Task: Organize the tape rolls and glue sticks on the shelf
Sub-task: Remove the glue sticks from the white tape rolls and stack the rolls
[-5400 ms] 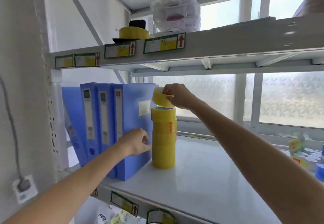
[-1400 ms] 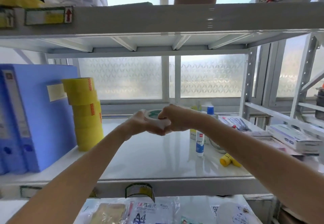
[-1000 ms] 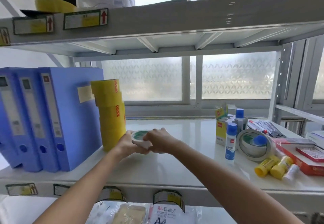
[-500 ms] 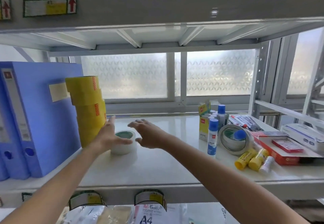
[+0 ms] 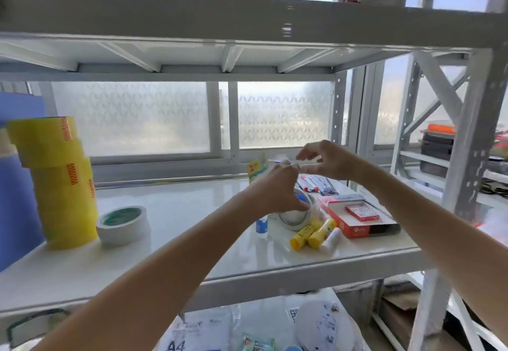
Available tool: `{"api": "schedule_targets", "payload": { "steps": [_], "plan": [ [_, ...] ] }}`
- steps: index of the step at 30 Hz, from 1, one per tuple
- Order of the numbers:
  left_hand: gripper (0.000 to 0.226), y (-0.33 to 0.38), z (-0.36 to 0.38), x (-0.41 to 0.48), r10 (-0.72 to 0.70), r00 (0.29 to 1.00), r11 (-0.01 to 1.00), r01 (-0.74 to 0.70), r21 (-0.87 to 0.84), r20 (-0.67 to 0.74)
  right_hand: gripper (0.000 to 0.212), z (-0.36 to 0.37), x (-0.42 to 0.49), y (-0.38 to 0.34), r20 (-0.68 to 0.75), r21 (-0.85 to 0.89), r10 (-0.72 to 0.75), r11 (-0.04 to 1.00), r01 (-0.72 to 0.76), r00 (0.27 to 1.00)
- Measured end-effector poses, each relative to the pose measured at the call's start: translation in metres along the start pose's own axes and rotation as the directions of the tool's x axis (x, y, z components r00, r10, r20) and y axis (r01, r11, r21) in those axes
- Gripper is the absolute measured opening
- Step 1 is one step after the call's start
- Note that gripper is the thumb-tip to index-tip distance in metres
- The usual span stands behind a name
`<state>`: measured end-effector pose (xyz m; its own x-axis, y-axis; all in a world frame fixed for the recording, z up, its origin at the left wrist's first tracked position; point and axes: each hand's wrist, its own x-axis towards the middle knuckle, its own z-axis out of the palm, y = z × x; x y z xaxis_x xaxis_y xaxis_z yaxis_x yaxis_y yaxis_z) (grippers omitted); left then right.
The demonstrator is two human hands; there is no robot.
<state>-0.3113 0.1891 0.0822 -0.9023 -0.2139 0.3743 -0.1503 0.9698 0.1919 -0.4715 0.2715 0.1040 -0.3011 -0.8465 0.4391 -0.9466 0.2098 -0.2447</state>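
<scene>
The yellow tape stack [image 5: 52, 183] stands far left on the shelf [image 5: 192, 243], and the white tape roll [image 5: 122, 225] now lies released just beside it, so one roll is sorted. Both hands have moved right. The left hand [image 5: 277, 191] curls over the standing glue stick [image 5: 261, 227], though I cannot tell whether it grips. The right hand [image 5: 327, 162] hovers with fingers spread, empty.

Bright daylight entered the frosted window [image 5: 132, 117] behind the shelf [image 5: 178, 202]; sky above it glared, edges bowed, focus soft.

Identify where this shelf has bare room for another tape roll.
Bare: the shelf between the white tape roll and the blue-labelled glue stick, and along the front edge. Crowded: the right end, around yellow glue sticks and red box.
</scene>
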Motion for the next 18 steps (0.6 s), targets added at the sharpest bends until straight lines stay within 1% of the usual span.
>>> {"api": "schedule_targets", "payload": {
  "steps": [3,5,9,13,15,18],
  "plan": [
    [0.062,0.011,0.018,0.026,-0.029,0.993,0.987,0.011,0.163,0.111,0.044,0.006,-0.013,0.026,0.079,0.041,0.071,0.996,-0.075,0.994],
    [0.054,0.013,0.024,0.04,-0.055,0.983,0.973,0.014,0.229,0.173,0.052,0.014,-0.019,0.039,0.152,0.056,0.116,0.99,-0.126,0.981],
    [0.037,0.002,0.03,0.064,-0.101,0.969,0.955,0.031,0.296,0.225,0.074,0.032,-0.026,0.053,0.267,0.14,0.186,0.963,-0.229,0.945],
    [0.038,-0.016,0.04,0.085,-0.135,0.954,0.944,0.042,0.326,0.269,0.091,0.05,-0.026,0.057,0.31,0.157,0.234,0.943,-0.293,0.921],
    [0.033,-0.022,0.045,0.092,-0.144,0.946,0.94,0.038,0.339,0.292,0.091,0.059,-0.023,0.06,0.302,0.163,0.238,0.941,-0.296,0.923],
    [0.027,-0.027,0.054,0.099,-0.146,0.945,0.939,0.039,0.342,0.293,0.069,0.065,-0.016,0.064,0.276,0.196,0.24,0.934,-0.299,0.931]
  ]
}}
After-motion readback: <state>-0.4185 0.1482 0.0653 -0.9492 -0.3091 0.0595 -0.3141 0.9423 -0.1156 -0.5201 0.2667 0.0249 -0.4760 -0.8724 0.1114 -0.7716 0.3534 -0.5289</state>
